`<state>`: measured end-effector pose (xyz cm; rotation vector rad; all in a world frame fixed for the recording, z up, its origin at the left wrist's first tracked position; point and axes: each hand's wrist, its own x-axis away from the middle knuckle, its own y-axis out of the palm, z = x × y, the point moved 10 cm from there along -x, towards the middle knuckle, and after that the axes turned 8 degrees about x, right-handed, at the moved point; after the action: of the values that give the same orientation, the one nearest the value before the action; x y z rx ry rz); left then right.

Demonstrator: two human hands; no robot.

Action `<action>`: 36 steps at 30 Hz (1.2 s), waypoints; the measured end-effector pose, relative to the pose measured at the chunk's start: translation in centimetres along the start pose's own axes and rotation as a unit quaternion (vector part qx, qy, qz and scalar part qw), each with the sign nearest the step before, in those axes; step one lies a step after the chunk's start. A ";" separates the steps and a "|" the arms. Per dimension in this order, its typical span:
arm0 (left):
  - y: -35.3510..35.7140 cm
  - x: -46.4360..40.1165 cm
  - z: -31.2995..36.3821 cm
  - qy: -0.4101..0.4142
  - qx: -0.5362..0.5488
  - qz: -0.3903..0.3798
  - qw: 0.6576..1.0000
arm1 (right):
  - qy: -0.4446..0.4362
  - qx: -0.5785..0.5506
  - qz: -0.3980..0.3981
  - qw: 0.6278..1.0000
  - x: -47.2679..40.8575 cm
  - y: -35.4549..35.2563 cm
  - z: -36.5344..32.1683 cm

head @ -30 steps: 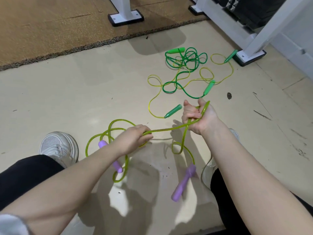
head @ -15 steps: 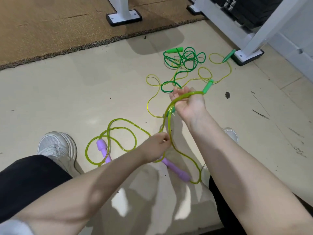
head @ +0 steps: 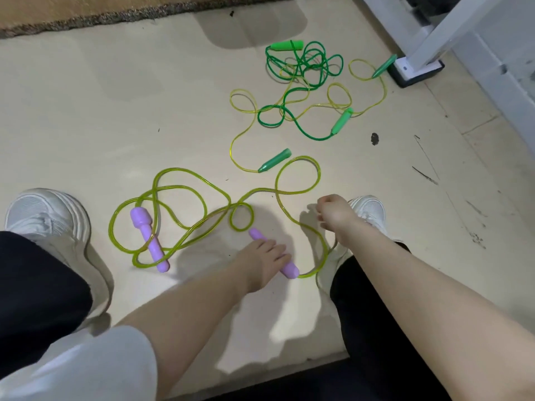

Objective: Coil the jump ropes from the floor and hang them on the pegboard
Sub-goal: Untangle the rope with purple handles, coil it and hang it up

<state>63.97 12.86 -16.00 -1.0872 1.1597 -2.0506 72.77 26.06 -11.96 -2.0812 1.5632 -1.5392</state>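
The left hand (head: 265,263) is lying fingers-out over the nearer purple handle (head: 289,269), touching it without clearly closing round it. That handle's long axis is running from upper left to lower right, its cord end toward the right leg. The right hand (head: 333,214) is hovering loosely curled, holding nothing, just beside the yellow-green rope (head: 185,198) sprawling across the beige floor (head: 115,111). Farther off, two green-handled ropes (head: 301,70) are lying tangled near a white rack foot (head: 417,68).
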 end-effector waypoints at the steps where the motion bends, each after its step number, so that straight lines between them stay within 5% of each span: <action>1: -0.4 -0.5 0.4 0.001 -0.026 0.026 0.999 | -0.021 0.018 -0.017 0.999 0.4 0.1 -0.7; 5: 0.9 -1.9 1.1 -0.049 0.020 -0.071 0.996 | -0.128 0.116 -0.087 0.981 1.8 1.4 -3.9; 8: -1.5 -1.2 -1.2 -0.134 0.243 -0.003 0.961 | -0.177 0.151 -0.140 0.963 2.7 3.3 -5.1; 11: -6.5 2.3 -4.1 -0.127 0.542 0.109 0.824 | -0.189 0.180 -0.229 0.938 4.7 5.9 -5.3; 14: -9.6 6.4 -7.2 -0.123 0.667 0.147 0.720 | -0.188 0.117 -0.322 0.920 6.6 6.8 -6.3; 18: -9.0 10.0 -12.1 -0.174 0.809 0.152 0.540 | -0.272 0.202 -0.266 0.903 7.1 4.5 -8.7; 24: -8.9 10.2 -9.5 -0.097 0.814 -0.006 0.572 | -0.366 0.285 -0.181 0.867 11.1 5.0 -12.6; 27: -11.3 9.3 -5.8 -0.056 0.772 -0.026 0.633 | -0.419 0.291 -0.177 0.842 13.4 6.3 -14.8; 30: -12.0 9.2 -4.0 -0.029 0.790 -0.050 0.611 | -0.391 0.200 -0.252 0.863 13.4 5.8 -14.8; 33: -13.4 10.5 -3.8 0.052 0.848 -0.062 0.524 | -0.316 0.130 -0.348 0.873 12.1 5.1 -12.3; 36: -17.3 12.3 -4.2 0.225 0.919 -0.064 0.317 | -0.300 0.151 -0.301 0.892 9.5 3.6 -10.2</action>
<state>52.83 13.70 2.57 0.6967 -1.3942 -1.9661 62.20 21.59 -3.24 -2.6084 0.4547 -0.9802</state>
